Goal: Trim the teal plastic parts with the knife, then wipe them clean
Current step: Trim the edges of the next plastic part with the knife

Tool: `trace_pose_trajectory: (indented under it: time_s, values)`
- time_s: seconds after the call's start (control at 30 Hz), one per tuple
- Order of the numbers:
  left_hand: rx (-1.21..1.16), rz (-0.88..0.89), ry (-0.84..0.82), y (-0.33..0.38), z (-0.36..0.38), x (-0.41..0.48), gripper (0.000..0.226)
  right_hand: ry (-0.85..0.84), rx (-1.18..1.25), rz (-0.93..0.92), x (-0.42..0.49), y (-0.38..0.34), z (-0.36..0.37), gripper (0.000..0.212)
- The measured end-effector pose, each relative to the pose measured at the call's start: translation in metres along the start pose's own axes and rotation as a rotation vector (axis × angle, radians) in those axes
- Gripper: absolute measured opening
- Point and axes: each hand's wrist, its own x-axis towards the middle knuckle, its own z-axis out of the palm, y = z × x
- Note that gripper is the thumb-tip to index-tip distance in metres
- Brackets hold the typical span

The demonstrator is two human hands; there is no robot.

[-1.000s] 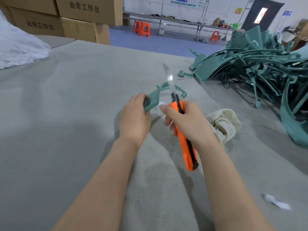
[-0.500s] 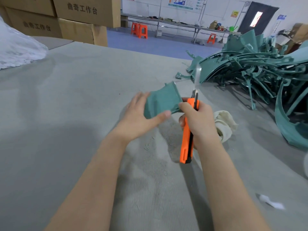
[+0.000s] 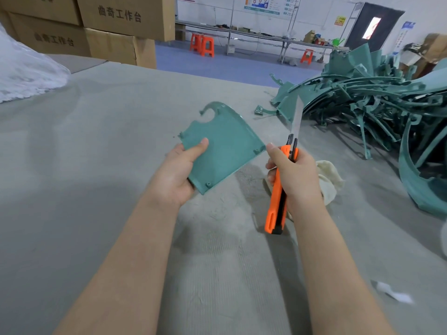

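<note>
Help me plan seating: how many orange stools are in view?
3 orange stools: two side by side at back centre, one further right by the teal pile; others may be hidden.

Bright, even overhead light leaves soft shadows beneath the forearms on the grey table (image 3: 84,165). Wide-angle distortion bends the edges; the paper scrap (image 3: 393,292) looks blurred.

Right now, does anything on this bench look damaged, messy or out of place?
The orange utility knife in the right hand has its steel blade run out unusually far, pointing away. Pale trimmings litter the grey felt table beside it; a white paper scrap lies lower right.
</note>
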Motion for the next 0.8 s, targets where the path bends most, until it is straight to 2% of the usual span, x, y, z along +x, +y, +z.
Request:
trace_pose_trajectory:
  time_s: [0.1,0.23,0.37,0.43,0.57,0.63,0.7,0.8]
  values:
    - [-0.016,0.118,0.032,0.003,0.0,0.0,0.014,0.017,-0.014,0.023,0.001,0.003,0.001,0.02]
    - [-0.043,0.187,0.053,0.004,0.002,-0.003,0.016,-0.127,0.049,0.061,0.0,0.004,0.008,0.013]
    - [-0.071,0.241,0.126,0.004,0.002,-0.002,0.018,-0.177,0.042,0.045,-0.002,0.004,0.01,0.013]
    - [-0.075,0.252,0.154,0.005,0.0,-0.001,0.016,-0.193,-0.021,0.019,-0.003,0.004,0.011,0.009]
    - [-0.064,0.261,0.175,0.004,0.0,0.001,0.016,-0.183,-0.131,-0.042,-0.005,0.004,0.012,0.012]
    - [-0.065,0.261,0.165,0.003,0.001,0.001,0.017,-0.182,-0.192,-0.057,-0.004,0.004,0.01,0.005]
    - [-0.065,0.253,0.155,0.003,0.001,0.0,0.017,-0.205,-0.288,-0.068,-0.003,0.005,0.009,0.015]
    - [-0.069,0.233,0.147,0.002,0.002,-0.001,0.02,-0.237,-0.173,0.01,-0.004,0.003,0.009,0.007]
